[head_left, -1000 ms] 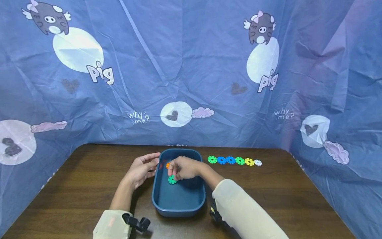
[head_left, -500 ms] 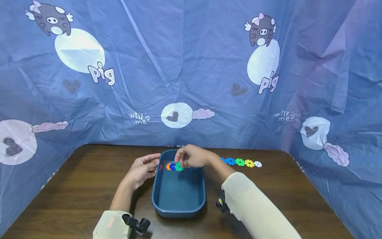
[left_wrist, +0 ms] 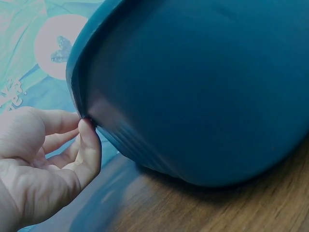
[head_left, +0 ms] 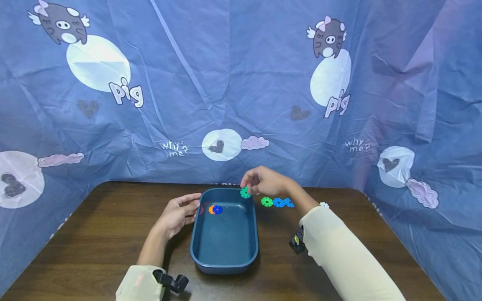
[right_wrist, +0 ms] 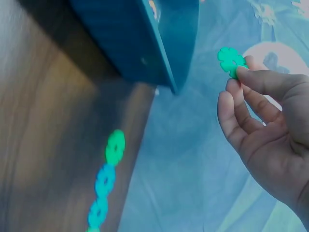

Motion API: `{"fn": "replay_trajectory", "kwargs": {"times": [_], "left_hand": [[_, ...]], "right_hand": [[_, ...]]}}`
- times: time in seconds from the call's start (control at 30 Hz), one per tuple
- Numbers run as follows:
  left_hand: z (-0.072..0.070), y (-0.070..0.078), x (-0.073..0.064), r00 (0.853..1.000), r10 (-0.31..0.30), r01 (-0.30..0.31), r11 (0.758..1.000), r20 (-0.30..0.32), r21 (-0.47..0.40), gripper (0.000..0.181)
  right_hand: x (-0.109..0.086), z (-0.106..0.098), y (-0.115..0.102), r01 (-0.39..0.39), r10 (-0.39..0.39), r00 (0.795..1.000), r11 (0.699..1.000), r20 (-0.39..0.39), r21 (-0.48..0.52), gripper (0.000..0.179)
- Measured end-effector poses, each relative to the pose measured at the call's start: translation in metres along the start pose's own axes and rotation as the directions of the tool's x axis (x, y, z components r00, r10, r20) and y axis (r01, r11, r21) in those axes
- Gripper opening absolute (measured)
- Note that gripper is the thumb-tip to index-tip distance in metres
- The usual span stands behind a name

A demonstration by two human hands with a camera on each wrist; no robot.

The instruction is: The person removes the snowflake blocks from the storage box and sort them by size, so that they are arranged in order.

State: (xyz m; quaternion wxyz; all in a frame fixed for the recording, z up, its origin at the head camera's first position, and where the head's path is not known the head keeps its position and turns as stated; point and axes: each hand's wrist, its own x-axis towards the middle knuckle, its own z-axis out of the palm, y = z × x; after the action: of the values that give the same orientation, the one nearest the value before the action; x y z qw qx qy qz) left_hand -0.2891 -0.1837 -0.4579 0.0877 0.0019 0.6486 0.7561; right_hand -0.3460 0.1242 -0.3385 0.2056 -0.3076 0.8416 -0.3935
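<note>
My right hand point(head_left: 269, 182) pinches a green notched snowflake disc point(head_left: 245, 192) between thumb and fingertips. In the head view the disc overlaps the far right corner of a blue plastic tub point(head_left: 226, 266); in the right wrist view, the green disc point(right_wrist: 230, 60) stands out beyond the fingertips. On the left side of the tub, my left hand point(head_left: 177, 217) pinches the rim, thumb and forefinger meeting at its edge in the left wrist view. Inside the tub a blue disc point(head_left: 217, 210) partly covers an orange disc point(head_left: 211, 209).
Right of the tub, a row of discs lies on the brown table point(head_left: 94, 234), starting with a light green disc point(head_left: 267, 202) and a blue disc point(head_left: 278, 202). My right forearm hides part of the row; a white disc point(head_left: 324, 205) peeks out. A blue printed curtain point(head_left: 226, 96) hangs behind.
From low inside the tub, my right hand has lifted the green disc up and right to the far right corner. The orange and blue discs have come into full sight. My left hand stays put.
</note>
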Motion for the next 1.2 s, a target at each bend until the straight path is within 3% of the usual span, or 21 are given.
{"fn": "replay_trajectory", "kwargs": {"times": [0.23, 0.5, 0.77, 1.03, 1.2], "left_hand": [[0.001, 0.001, 0.000, 1.000, -0.001, 0.001, 1.000, -0.002, 0.015, 0.046], [0.000, 0.000, -0.001, 1.000, 0.003, -0.003, 1.000, -0.001, 0.004, 0.045], [0.001, 0.001, 0.000, 1.000, -0.002, 0.002, 1.000, -0.001, 0.001, 0.046], [0.001, -0.001, 0.001, 1.000, -0.008, 0.008, 1.000, -0.015, 0.010, 0.044], [0.001, -0.001, 0.001, 1.000, -0.013, 0.013, 1.000, -0.020, 0.015, 0.043]], "right_hand": [[-0.019, -0.031, 0.016, 0.020, -0.024, 0.999, 0.996, -0.041, -0.087, 0.028], [-0.045, -0.060, 0.044, -0.054, 0.041, 0.992, 0.993, -0.123, -0.103, 0.021], [-0.080, -0.083, 0.080, -0.107, 0.083, 0.969, 0.990, -0.233, -0.096, 0.023], [-0.115, -0.097, 0.122, -0.078, 0.067, 0.948, 0.997, -0.312, -0.023, 0.029], [-0.133, -0.097, 0.148, -0.122, 0.118, 0.917, 0.992, -0.380, 0.013, 0.026]]}}
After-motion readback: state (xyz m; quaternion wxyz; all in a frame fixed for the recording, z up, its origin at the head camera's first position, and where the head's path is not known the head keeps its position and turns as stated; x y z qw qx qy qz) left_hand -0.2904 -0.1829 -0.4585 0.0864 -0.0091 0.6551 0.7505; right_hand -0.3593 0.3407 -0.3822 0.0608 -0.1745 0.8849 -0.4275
